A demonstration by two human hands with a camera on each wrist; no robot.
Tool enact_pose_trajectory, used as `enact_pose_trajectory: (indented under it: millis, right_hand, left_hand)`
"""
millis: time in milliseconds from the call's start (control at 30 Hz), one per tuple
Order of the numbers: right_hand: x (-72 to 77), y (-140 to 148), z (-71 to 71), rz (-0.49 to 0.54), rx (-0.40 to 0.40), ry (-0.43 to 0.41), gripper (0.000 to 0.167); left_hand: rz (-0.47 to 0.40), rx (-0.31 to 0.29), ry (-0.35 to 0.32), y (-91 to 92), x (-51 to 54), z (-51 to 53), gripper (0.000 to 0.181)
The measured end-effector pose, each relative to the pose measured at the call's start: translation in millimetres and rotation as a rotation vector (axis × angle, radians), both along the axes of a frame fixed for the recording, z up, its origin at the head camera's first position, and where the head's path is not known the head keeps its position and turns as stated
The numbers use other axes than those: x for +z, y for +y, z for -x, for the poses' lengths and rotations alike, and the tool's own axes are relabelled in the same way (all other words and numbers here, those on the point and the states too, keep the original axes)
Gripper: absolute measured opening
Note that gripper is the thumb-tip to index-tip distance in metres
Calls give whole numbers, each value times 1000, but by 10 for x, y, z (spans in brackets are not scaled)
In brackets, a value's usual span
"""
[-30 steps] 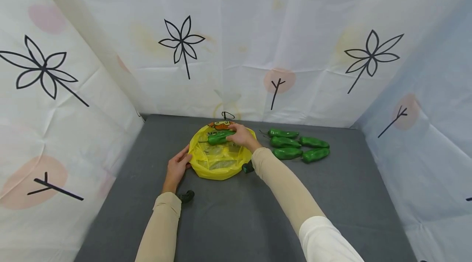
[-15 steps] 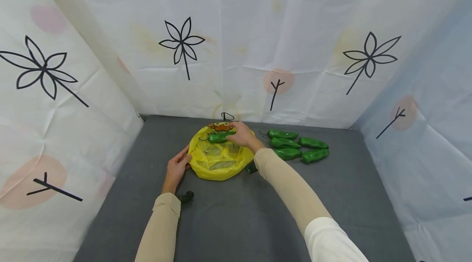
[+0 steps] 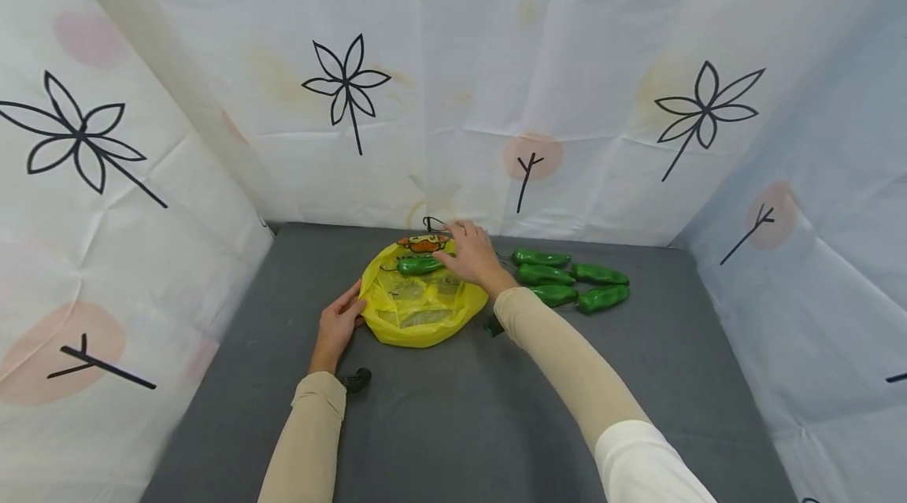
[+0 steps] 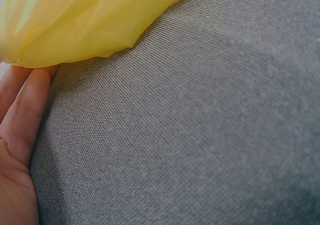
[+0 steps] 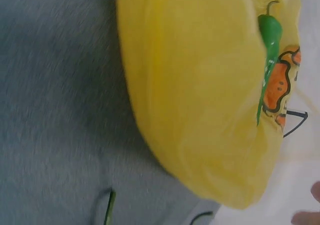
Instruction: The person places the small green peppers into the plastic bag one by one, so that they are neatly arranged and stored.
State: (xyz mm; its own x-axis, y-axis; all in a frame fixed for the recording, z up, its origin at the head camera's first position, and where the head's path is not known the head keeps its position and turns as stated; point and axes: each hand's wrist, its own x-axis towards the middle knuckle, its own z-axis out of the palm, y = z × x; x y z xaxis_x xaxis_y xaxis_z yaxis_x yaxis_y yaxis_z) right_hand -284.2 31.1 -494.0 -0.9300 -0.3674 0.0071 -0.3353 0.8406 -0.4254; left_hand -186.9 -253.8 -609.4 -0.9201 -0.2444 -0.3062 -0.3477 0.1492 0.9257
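A yellow plastic bag [image 3: 418,336] sits on the grey table with its mouth facing up and a cartoon print at the far rim. My left hand [image 3: 338,327] pinches its left rim, thumb on top; in the left wrist view the fingers [image 4: 31,102] go behind the yellow film. One green pepper [image 3: 416,265] lies inside the bag against the far wall, its stem to the left. My right hand [image 3: 473,257] is over the bag's right far rim, fingers extended, holding nothing. The right wrist view shows that pepper [image 5: 270,32] apart from the fingertips [image 5: 307,218].
Several more green peppers [image 3: 546,275] lie in a loose group right of the bag, partly behind the right forearm. A patterned white cloth [image 3: 453,94] stands as walls behind and at both sides of the grey table [image 3: 439,424].
The right hand has let go of the pepper in the bag, spread its fingers and shifted slightly right and away. The left hand has kept its hold on the rim.
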Motion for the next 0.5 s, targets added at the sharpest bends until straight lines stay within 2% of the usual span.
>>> enact_pose_trajectory:
  millis: [133,267,500]
  right_hand:
    - [-9,33,-2,-151,15,68,70]
    - [-17,67,-11,-239,16,109,74]
    - [-5,145,-33,-292,3,130,79]
  left_hand:
    - [7,-5,-3,0,7,-6,51]
    - [15,-4,-5,6,24,-9,52]
    - [20,-1,-10,10,21,-2,52]
